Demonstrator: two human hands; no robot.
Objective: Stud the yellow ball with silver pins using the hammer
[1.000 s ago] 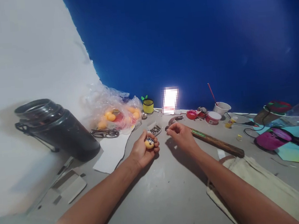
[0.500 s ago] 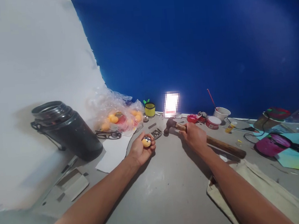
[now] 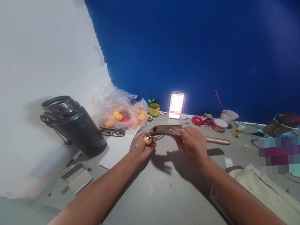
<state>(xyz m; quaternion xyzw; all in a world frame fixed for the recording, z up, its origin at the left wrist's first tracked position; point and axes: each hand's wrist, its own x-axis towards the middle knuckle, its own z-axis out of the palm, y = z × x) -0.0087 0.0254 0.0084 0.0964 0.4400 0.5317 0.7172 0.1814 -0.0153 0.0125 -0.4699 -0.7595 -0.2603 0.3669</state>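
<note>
In the head view, my left hand (image 3: 140, 148) is closed around a small yellow ball (image 3: 148, 140) whose upper side is covered in shiny metallic pieces. My right hand (image 3: 194, 144) grips a hammer (image 3: 165, 130) near its dark metal head, and the wooden handle sticks out to the right. The hammer head is raised over the table, its left end close beside the ball; whether they touch I cannot tell. Behind the hammer, a small tray of shiny bits (image 3: 159, 137) is mostly hidden.
To the left stand a dark open flask (image 3: 75, 128), eyeglasses (image 3: 112, 131) and white paper (image 3: 116, 150). A plastic bag of orange balls (image 3: 125, 116) lies behind. At the back right are a white cup with a brush (image 3: 229, 116) and a paint tub (image 3: 219, 125). A cream cloth (image 3: 265, 197) lies front right.
My right hand has lifted and turned the hammer, bringing its head left toward the ball. My left hand still holds the ball, now turned with more of its shiny side showing. The view has shifted slightly.
</note>
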